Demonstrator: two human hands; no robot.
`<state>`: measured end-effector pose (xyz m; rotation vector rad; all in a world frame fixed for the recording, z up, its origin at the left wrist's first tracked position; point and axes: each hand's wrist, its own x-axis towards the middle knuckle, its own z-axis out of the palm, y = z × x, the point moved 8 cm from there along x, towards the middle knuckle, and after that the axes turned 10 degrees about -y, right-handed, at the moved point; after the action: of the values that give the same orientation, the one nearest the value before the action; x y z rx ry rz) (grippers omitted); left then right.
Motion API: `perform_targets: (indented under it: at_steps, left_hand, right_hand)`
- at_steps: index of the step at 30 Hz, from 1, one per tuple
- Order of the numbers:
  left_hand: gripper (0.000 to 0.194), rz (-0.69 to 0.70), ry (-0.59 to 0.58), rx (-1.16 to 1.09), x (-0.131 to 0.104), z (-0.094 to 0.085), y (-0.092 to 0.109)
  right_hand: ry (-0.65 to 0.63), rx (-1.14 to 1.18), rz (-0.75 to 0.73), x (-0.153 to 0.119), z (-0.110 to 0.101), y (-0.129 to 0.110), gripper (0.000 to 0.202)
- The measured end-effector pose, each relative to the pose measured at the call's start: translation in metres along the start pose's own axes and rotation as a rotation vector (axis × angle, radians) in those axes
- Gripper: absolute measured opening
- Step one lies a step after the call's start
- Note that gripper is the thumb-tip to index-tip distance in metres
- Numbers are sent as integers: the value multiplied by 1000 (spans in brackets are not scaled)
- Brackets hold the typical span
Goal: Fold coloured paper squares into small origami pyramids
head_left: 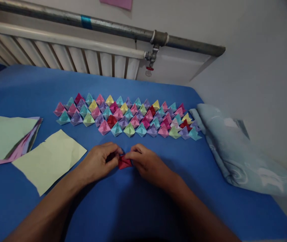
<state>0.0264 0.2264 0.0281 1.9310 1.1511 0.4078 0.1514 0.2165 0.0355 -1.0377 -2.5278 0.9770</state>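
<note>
A small piece of folded red paper [125, 162] is pinched between my two hands, low over the blue surface. My left hand [100, 159] grips its left side with thumb and fingertips. On the other side, my right hand [147, 163] has its fingers curled and pressed on the paper's right upper edge. Part of the fold is hidden under the fingertips. Just beyond my hands, several folded paper boats [129, 129] in pink, teal, purple, yellow, green and red stand in close rows.
A loose pale yellow sheet [51, 159] lies left of my left forearm, near a stack of coloured paper [7, 136]. A folded light blue blanket [224, 141] rests at the right by the wall. Behind the blue surface [32, 82] are a radiator [90, 60] and a metal pipe [118, 28].
</note>
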Motion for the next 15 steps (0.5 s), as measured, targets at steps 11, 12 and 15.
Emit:
perform_targets:
  at_steps: [11,12,15]
  left_hand:
    - [19,-1,-18,0,0,-1,4]
    - [20,-21,-30,-8,0,0,2]
    - [22,-84,-64,-16,0,3,-6]
  right_hand:
    - [67,43,251,-10,-1,-7,6]
    - [69,30,253,-9,0,-6,4]
    - [116,-13,245,-9,-1,-2,15]
